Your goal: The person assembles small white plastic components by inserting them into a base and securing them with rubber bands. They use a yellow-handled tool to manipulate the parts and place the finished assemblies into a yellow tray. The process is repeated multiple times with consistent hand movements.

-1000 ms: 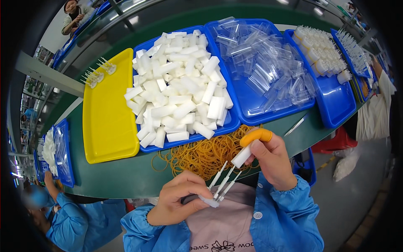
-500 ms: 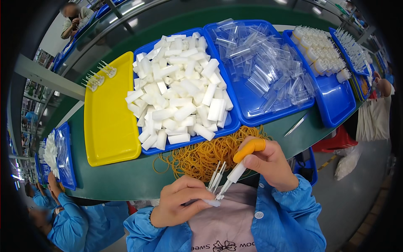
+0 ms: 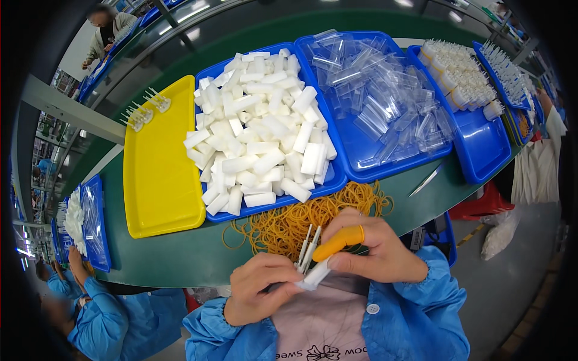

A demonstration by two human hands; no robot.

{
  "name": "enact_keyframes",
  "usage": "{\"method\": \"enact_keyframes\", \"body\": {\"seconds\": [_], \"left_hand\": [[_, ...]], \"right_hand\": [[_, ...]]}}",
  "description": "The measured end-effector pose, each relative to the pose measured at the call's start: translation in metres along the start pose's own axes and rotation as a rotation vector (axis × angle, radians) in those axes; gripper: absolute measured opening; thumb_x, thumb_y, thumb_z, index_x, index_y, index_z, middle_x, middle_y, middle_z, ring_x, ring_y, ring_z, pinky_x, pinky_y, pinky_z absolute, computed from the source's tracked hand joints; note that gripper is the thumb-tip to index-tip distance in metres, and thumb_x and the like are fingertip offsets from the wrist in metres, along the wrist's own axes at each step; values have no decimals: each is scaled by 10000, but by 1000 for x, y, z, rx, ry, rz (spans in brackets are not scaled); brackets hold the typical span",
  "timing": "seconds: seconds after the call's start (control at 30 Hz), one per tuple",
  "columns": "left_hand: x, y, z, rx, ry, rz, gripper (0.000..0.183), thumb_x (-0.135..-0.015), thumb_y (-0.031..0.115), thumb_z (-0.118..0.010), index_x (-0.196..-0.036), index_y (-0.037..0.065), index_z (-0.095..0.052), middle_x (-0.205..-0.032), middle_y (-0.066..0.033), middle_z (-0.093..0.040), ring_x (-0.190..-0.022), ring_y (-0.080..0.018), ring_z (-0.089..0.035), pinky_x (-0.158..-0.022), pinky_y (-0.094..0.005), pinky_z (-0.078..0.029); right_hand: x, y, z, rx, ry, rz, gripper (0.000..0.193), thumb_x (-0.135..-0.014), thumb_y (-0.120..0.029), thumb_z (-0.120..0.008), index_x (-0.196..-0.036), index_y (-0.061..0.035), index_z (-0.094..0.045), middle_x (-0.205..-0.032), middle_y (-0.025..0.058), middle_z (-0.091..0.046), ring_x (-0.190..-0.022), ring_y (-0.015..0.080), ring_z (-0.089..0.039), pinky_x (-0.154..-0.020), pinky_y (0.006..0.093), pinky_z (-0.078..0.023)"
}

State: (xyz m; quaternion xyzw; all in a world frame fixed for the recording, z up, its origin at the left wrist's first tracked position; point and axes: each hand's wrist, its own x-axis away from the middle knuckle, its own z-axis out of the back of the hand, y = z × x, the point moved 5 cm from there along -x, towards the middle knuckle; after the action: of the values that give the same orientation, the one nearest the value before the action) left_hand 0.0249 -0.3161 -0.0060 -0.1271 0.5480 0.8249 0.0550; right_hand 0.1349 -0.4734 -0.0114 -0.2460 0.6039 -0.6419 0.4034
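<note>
My left hand [image 3: 260, 293] and my right hand [image 3: 372, 249] meet just in front of my chest, both holding a small bundle of white plastic pieces [image 3: 308, 260] with thin prongs pointing up. An orange rubber cot covers my right index finger [image 3: 338, 240]. Right behind my hands lies a heap of yellow rubber bands [image 3: 295, 219] on the green table [image 3: 162, 259]. Beyond it stands a blue tray [image 3: 335, 180] piled with white plastic caps [image 3: 259, 132].
A yellow tray [image 3: 158, 174] at the left holds a few white pronged pieces at its far end. Blue trays of clear tubes [image 3: 385, 108] and white parts [image 3: 463, 75] stand to the right. Tweezers [image 3: 426, 180] lie on the table. A co-worker in blue [image 3: 90, 307] sits at lower left.
My right hand has come down and in toward my left hand, and the white pieces now stand more upright, gathered closer together between both hands.
</note>
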Motion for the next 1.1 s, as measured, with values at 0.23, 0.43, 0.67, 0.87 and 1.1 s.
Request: {"method": "enact_keyframes", "body": {"seconds": [0.23, 0.43, 0.67, 0.87, 1.1], "left_hand": [[-1, -13, 7, 168, 166, 122, 211, -697, -25, -725, -896, -3, -660, -912, -129, -629, -815, -196, -602, -722, -286, -478], [4, -21, 12, 278, 250, 163, 187, -751, -20, -697, -931, -17, -646, -959, -127, -599, -876, -193, -571, -768, -284, -460], [10, -35, 18, 365, 328, 226, 139, -798, 7, -661, -933, -15, -638, -963, -128, -582, -866, -186, -555, -762, -278, -452], [1, -14, 15, 156, 242, -18, 93, -752, -13, -677, -839, 19, -674, -892, -102, -604, -792, -201, -571, -688, -289, -458], [-7, 2, 9, 71, 182, -93, 213, -673, -89, -692, -841, 42, -702, -871, -81, -611, -768, -209, -575, -652, -291, -458]], "right_hand": [[-74, 0, 57, 697, 315, 279, 256, -758, -80, -647, -1012, -49, -629, -1005, 92, -571, -925, 271, -537, -792, 372, -433], [-110, 19, 61, 1047, 137, 429, 179, -769, -87, -631, -941, -38, -635, -968, 66, -573, -868, 266, -530, -775, 397, -412], [-92, 2, 78, 400, 235, 116, 174, -821, -138, -620, -951, -22, -611, -800, 75, -609, -743, 171, -583, -712, 284, -441], [-65, 0, 67, -160, 58, -186, 189, -885, -136, -560, -1009, 1, -601, -885, 15, -607, -796, 64, -559, -698, 234, -460], [-56, 10, 48, -235, 83, -229, 215, -882, -139, -585, -1037, 10, -583, -866, 18, -608, -782, 54, -555, -712, 202, -459]]}}
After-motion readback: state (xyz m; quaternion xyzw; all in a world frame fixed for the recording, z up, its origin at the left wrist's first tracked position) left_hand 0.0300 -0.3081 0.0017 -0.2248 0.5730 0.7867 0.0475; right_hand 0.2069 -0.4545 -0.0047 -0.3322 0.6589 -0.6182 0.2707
